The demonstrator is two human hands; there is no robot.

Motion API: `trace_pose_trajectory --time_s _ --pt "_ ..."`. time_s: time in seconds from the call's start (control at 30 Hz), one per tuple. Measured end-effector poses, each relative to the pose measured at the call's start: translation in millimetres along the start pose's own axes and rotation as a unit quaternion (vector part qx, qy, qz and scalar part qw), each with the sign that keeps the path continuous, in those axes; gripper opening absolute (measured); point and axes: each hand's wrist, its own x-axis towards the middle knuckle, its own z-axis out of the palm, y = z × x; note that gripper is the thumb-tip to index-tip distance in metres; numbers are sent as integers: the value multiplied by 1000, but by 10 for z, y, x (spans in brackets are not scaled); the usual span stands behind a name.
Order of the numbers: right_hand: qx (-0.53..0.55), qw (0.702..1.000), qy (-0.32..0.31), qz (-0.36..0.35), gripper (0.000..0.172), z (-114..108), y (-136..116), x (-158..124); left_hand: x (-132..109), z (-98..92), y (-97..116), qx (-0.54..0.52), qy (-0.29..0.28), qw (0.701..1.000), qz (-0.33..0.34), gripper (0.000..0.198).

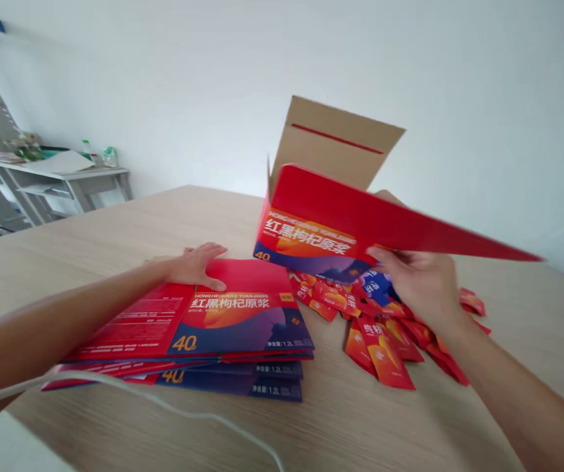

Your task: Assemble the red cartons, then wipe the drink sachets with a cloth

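Observation:
My right hand [422,282] grips a red and blue cardboard box [306,239] by its lower right side, thumb on the front. The box is unfolded and tilted above the table, its top flaps standing out and the brown inside of one showing. My left hand [198,267] lies with fingers stretched out on a stack of flattened cartons [242,321] of the same print. Below the held box lies a loose pile of red and orange sachets [385,341], with a blue sachet [378,286] among them. The box and my right hand hide part of the pile.
The wooden table [311,432] meets a white wall behind. A white cable [174,410] crosses in front of the carton stack. At the far left stands a grey desk [73,174] with papers, a bottle and other small items on it.

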Motion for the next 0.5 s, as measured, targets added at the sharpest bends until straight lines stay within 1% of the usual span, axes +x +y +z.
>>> trace_pose_trajectory --time_s 0.03,0.07,0.13,0.17,0.23,0.3,0.33,0.37,0.4,0.47,0.5 --pt "12 1000 -10 -9 20 223 -94 112 3 -17 31 -48 51 998 -3 133" --pt "9 1000 -23 -16 17 444 -202 212 2 -36 79 -109 111 988 -7 137" --pt "-7 999 -50 -17 17 846 -432 358 -20 -86 216 -217 238 947 -13 141" --pt "-21 997 -67 -17 19 1018 -539 401 -39 -123 295 -241 298 924 -13 142" --pt "-46 994 -94 -16 21 1297 -717 440 -81 -226 429 -223 400 889 -9 141" --pt "-55 993 -105 -12 23 1505 -843 439 -110 -359 486 -199 467 862 1 133" --pt "-54 993 -108 -9 24 1590 -891 433 -114 -427 476 -219 485 847 8 124" --pt "-51 993 -110 -7 24 1666 -931 427 -109 -489 443 -266 491 830 14 111" --pt "-48 992 -113 -5 25 1735 -966 421 -95 -541 391 -334 483 809 14 95" --pt "-43 992 -119 -2 25 1856 -1024 414 -46 -599 260 -482 437 760 -12 63" --pt "-40 992 -123 -1 24 1910 -1048 413 -13 -604 194 -535 409 739 -34 53"
